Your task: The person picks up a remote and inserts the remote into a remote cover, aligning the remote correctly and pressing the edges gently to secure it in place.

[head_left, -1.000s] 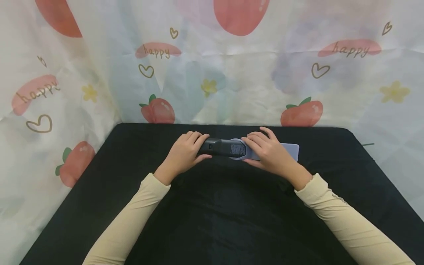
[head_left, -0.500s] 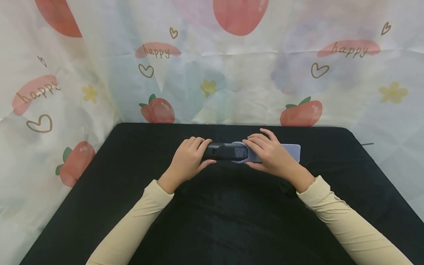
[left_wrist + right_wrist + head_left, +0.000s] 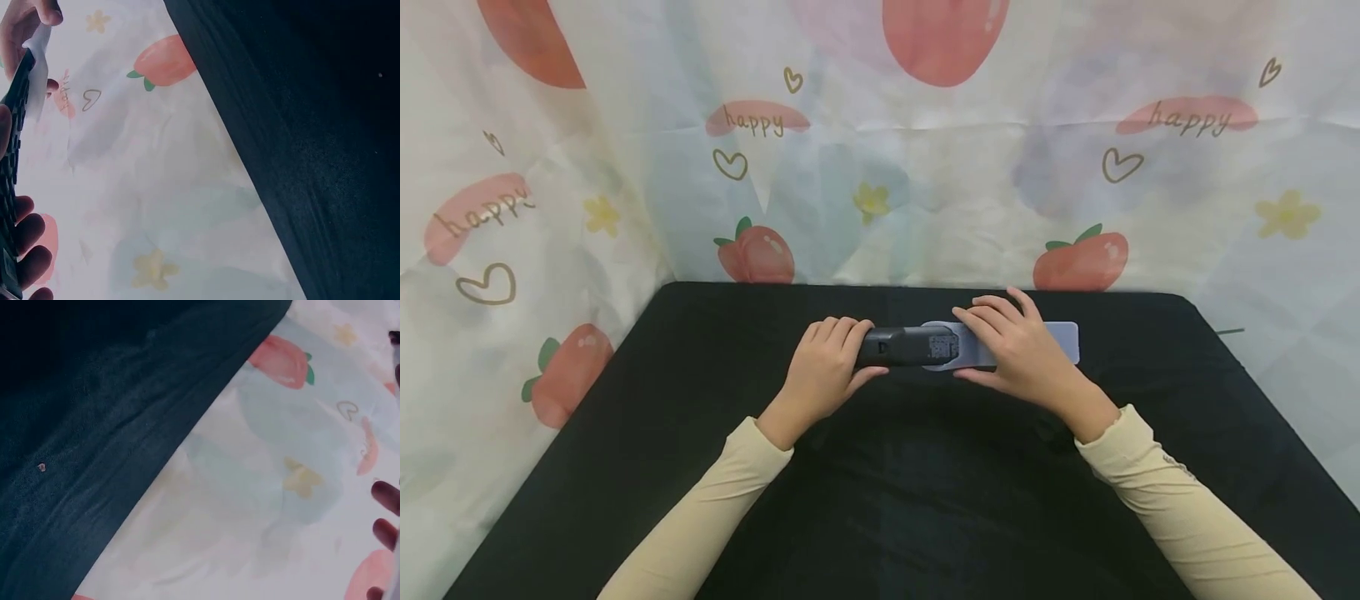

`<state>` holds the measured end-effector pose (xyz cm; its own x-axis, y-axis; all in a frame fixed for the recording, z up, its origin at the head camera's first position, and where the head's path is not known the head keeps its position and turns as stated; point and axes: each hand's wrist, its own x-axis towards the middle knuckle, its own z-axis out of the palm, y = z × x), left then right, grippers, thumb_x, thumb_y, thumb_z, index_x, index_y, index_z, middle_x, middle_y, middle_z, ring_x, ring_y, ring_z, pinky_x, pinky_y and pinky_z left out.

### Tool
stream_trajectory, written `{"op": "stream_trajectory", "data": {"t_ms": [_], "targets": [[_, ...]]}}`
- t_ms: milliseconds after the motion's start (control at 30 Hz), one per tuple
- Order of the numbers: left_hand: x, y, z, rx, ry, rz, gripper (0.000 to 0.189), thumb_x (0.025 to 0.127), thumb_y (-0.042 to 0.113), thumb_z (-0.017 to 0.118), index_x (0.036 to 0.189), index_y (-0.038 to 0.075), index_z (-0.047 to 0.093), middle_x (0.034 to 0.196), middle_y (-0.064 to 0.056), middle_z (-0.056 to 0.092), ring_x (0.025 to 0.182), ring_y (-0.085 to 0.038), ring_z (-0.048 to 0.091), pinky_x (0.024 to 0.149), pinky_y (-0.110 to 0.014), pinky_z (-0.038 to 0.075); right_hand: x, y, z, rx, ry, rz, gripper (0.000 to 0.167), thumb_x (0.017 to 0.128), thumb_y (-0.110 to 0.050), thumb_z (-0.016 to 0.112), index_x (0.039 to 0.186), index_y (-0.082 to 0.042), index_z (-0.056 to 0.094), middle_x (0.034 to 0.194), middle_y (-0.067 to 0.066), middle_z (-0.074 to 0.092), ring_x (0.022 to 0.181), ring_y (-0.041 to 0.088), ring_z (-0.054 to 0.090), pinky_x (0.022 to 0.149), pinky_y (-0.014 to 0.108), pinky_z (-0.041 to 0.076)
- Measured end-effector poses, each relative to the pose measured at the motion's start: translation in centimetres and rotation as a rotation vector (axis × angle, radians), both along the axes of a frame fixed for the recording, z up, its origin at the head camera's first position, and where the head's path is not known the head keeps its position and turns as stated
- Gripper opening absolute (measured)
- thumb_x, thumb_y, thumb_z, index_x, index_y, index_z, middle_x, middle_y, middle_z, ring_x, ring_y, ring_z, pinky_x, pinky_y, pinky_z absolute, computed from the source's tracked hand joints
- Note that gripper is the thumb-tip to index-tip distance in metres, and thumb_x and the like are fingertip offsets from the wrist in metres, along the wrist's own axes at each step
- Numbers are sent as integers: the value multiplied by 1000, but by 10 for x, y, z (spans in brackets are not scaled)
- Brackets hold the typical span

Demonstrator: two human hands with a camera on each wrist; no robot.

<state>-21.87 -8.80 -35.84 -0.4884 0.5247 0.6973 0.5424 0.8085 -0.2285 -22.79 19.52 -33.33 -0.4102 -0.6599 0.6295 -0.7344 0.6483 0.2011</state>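
In the head view my left hand grips the left end of a black remote control, fingers over the far edge and thumb along the near one. Its back, with a printed label, is turned up. The left wrist view catches the button side of the remote control edge-on. A pale lavender, long flat piece with a rounded left end overlaps the label end of the remote control. My right hand holds this piece between fingers and thumb, one fingertip raised, and hides its middle.
A black cloth-covered table spreads below both hands. Behind it and along the sides hang pale curtains printed with fruit, hearts and "happy". The right wrist view has mostly cloth and curtain, with a few fingertips at its edge.
Both hands and the two joined pieces have shifted slightly toward me, the left hand also a little to the right. The right hand's fingers have spread and lifted somewhat.
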Motion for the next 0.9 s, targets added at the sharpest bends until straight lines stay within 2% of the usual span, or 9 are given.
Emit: {"op": "stream_trajectory", "data": {"t_ms": [133,433,633,700,767,833,900], "targets": [[-1,0,-1,-1,-1,-14,58,77,53,70,111,6,61,97,-7,63,87,-23,58,80,-35,48,2,4,0,-17,-10,-4,73,55,-34,89,115,-2,62,104,16,67,105,33,56,98,61,32],[-2,-2,-4,-2,-42,-120,58,76,50,72,111,6,61,95,-7,63,87,-23,58,82,-36,47,8,8,-4,-3,-63,104,70,55,-27,89,114,0,62,105,15,67,103,31,58,98,59,34],[-2,-3,-5,-3,-55,-118,58,77,51,71,112,6,61,96,-7,63,89,-23,59,84,-37,47,8,7,-4,-10,-73,131,73,53,-26,90,116,0,62,106,15,67,104,31,58,99,59,34],[-1,-3,-5,-2,-51,-103,58,77,51,71,112,6,61,96,-7,64,89,-23,59,84,-37,47,7,6,-5,-13,-73,135,69,58,-28,88,116,0,62,107,16,67,104,31,58,99,59,33],[0,-2,-6,2,-45,-86,58,76,52,71,112,6,61,96,-7,64,88,-23,59,84,-37,47,6,5,-7,-21,-69,140,62,70,-36,81,116,1,62,106,16,67,104,31,59,100,59,32],[0,-1,-7,2,-41,-68,59,77,53,70,112,6,62,96,-7,65,88,-23,60,84,-37,47,6,4,-10,-34,-65,148,58,83,-45,67,115,2,62,106,17,67,102,31,59,100,59,32],[1,-1,-8,2,-39,-55,59,76,53,70,112,7,62,96,-7,65,88,-23,60,84,-37,47,5,2,-12,-43,-65,150,62,89,-52,52,115,3,62,105,17,68,101,31,60,100,59,32]]}}
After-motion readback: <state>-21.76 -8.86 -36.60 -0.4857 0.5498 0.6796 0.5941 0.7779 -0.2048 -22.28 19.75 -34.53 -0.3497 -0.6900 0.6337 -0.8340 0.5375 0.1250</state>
